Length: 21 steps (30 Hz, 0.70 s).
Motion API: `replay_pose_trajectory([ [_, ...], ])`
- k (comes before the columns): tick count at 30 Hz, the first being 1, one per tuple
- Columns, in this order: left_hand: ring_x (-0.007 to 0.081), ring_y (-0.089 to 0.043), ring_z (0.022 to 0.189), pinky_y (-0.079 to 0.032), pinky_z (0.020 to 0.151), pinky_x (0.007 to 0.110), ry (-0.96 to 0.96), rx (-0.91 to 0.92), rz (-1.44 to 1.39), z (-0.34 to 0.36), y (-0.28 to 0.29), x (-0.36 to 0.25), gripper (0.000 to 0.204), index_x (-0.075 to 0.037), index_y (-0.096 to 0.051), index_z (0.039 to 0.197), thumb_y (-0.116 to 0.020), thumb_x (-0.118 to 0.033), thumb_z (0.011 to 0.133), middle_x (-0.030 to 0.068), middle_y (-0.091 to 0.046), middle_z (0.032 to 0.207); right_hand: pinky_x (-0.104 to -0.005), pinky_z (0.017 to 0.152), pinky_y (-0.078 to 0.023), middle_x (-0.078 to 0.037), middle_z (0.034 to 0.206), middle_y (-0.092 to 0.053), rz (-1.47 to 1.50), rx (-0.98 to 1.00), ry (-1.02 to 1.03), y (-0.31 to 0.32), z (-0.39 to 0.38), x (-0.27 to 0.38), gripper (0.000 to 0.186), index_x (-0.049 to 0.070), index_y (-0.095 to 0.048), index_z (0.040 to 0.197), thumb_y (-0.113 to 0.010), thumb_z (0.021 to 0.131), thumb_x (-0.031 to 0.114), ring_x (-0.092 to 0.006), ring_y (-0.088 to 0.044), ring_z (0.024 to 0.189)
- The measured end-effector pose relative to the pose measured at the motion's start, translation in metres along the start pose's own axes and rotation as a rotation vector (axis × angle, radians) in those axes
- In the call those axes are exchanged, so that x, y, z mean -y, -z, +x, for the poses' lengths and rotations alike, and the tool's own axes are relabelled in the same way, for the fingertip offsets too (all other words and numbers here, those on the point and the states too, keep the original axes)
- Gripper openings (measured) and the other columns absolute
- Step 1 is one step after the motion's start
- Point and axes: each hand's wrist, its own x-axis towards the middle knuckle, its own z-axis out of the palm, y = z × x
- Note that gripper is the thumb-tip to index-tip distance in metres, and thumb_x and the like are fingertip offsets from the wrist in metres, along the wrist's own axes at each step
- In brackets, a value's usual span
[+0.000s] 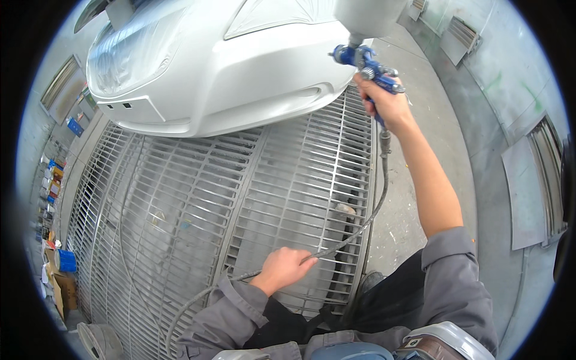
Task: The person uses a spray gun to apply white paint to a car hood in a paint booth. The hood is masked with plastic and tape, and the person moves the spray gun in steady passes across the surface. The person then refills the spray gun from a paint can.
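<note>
My right hand [389, 102] is closed round the grip of a blue spray gun [366, 65], raised beside a white car front bumper [252, 78] at the top of the view. A pale paint cup [366, 15] sits on top of the gun. A grey air hose [381, 186] hangs from the handle and curves down to the lower left. My left hand [284, 267] is closed on this hose low in the middle of the view. Wrinkled plastic covering [138, 54] lies over parts of the car.
A slatted metal floor grate [180, 210] lies below, with a second hose across it and a concrete strip [441, 174] to the right. Cans [65, 260] and cardboard line the left wall; a grey round object [99, 341] sits lower left. Vented panels [528, 192] are on the right wall.
</note>
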Motion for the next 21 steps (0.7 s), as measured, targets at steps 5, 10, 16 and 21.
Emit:
replay_pose_trajectory([
  [5, 0.0424, -0.073, 0.083, -0.06, 0.074, 0.051, -0.042, -0.074, 0.048, 0.019, -0.008, -0.03, 0.034, -0.015, -0.081, 0.108, -0.069, -0.045, 0.1, 0.0164, -0.077, 0.088, -0.027, 0.045, -0.041, 0.001, 0.064, -0.058, 0.097, -0.118, 0.042, 0.078, 0.026, -0.018, 0.035, 0.007, -0.064, 0.075, -0.083, 0.096, 0.029, -0.0083, -0.054, 0.051],
  [10, 0.0412, -0.07, 0.077, -0.055, 0.066, 0.054, -0.129, -0.25, 0.073, 0.029, -0.006, -0.054, 0.033, -0.014, -0.073, 0.092, -0.066, -0.044, 0.102, 0.0118, -0.073, 0.08, -0.0261, 0.046, -0.039, 0.001, 0.073, -0.059, 0.065, -0.168, 0.063, 0.144, 0.06, -0.039, 0.029, 0.011, -0.062, 0.086, -0.079, 0.099, 0.03, -0.0078, -0.053, 0.052],
  [16, 0.0392, -0.071, 0.076, -0.056, 0.063, 0.05, -0.116, -0.332, 0.172, 0.028, 0.021, -0.082, 0.027, -0.01, -0.074, 0.098, -0.072, -0.038, 0.1, 0.0116, -0.074, 0.081, -0.0277, 0.047, -0.043, -0.001, 0.073, -0.063, 0.011, -0.449, 0.106, 0.184, 0.083, -0.061, 0.034, 0.006, -0.067, 0.087, -0.085, 0.092, 0.035, -0.0085, -0.056, 0.054],
  [21, 0.0394, -0.071, 0.073, -0.056, 0.061, 0.051, -0.085, -0.399, 0.169, 0.012, 0.018, -0.077, 0.029, -0.01, -0.071, 0.093, -0.07, -0.038, 0.101, 0.0102, -0.073, 0.08, -0.0288, 0.047, -0.043, 0.0, 0.065, -0.062, -0.124, -0.591, 0.095, 0.143, 0.049, -0.096, 0.042, 0.007, -0.063, 0.078, -0.086, 0.091, 0.04, -0.0089, -0.056, 0.052],
])
